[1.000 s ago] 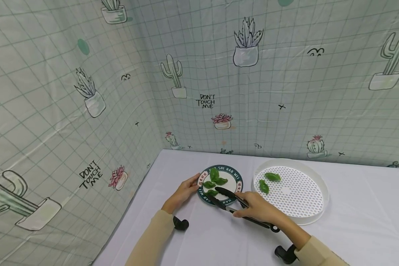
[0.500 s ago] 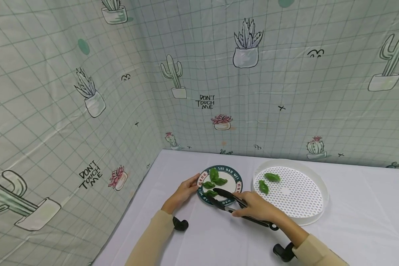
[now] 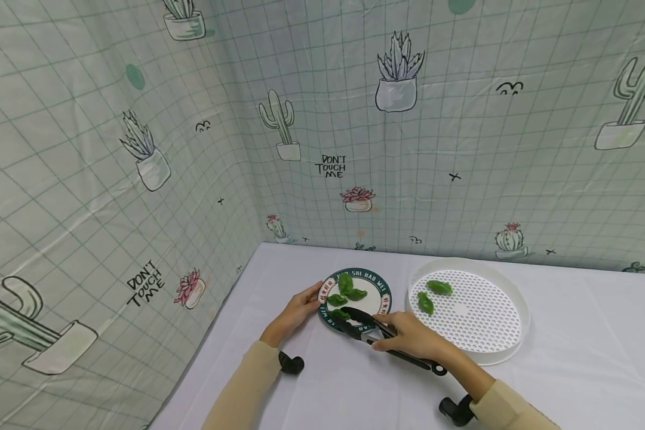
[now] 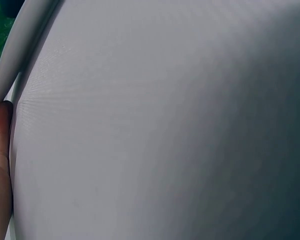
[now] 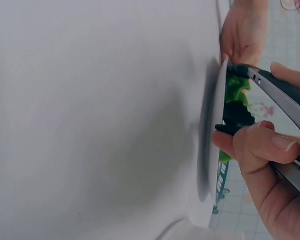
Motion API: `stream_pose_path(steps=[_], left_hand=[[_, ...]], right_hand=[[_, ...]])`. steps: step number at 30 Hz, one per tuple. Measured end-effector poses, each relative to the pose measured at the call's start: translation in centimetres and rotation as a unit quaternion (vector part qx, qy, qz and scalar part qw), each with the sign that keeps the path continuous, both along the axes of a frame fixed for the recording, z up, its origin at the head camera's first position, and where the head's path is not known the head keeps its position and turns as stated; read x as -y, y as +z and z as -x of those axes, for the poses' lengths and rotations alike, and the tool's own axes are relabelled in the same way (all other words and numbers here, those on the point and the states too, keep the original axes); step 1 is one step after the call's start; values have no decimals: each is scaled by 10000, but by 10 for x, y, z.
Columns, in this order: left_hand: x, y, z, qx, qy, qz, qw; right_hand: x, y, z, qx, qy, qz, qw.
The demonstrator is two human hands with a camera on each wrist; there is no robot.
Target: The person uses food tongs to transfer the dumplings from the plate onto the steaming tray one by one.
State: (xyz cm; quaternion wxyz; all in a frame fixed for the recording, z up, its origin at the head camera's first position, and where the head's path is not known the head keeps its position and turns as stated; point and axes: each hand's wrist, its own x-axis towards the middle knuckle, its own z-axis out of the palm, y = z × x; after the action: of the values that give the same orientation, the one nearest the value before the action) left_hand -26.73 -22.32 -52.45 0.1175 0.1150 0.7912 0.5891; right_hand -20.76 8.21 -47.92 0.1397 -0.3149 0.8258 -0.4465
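Note:
My left hand (image 3: 297,306) holds the left rim of a round plate (image 3: 375,292) with a dark green lettered border. In the left wrist view, a finger (image 4: 1,132) lies against the underside of the plate's rim. Several green basil leaves (image 3: 346,282) are on the plate. Black-tipped tongs (image 3: 403,356) are gripped in my right hand (image 3: 411,335), their tips over the plate's near left part. One basil leaf (image 3: 338,313) sits between the tips, partly hidden by them. In the right wrist view, fingers wrap the tongs' arms (image 5: 285,95) close above the plate.
Right of the plate stands a white round tray (image 3: 525,325) with a perforated base. Two basil leaves (image 3: 439,287) lie on its left side. A white cloth covers the table (image 3: 349,388). Behind and to the left hang cactus-printed curtains (image 3: 435,149).
The tongs have shifted slightly left, and their tips have drawn closer together around the near basil leaf. My left hand and the plate have stayed nearly still.

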Motion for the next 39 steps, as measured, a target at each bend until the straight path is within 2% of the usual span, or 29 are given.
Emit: stream_pose_path(steps=[6,11,20,33,39], left_hand=[[-2,1,-1,148,21,-91,9998],[-3,1,-1,221,77,-53,9997],[0,0,-2,-22,111,139,9998],[-1,0,-2,135,77,-25,9999],[-2,-1,0,114,109,63,9999]], right_hand=[[2,-2,-5,-93,-285,-86,9995],[0,-2,-9,30,-348,-40,9994],[-10,3,-14,-11,-478,66,9988],[-29,8,-24,-62,-747,70,9972],[-41,15,-30,5,-953,131,9954]])
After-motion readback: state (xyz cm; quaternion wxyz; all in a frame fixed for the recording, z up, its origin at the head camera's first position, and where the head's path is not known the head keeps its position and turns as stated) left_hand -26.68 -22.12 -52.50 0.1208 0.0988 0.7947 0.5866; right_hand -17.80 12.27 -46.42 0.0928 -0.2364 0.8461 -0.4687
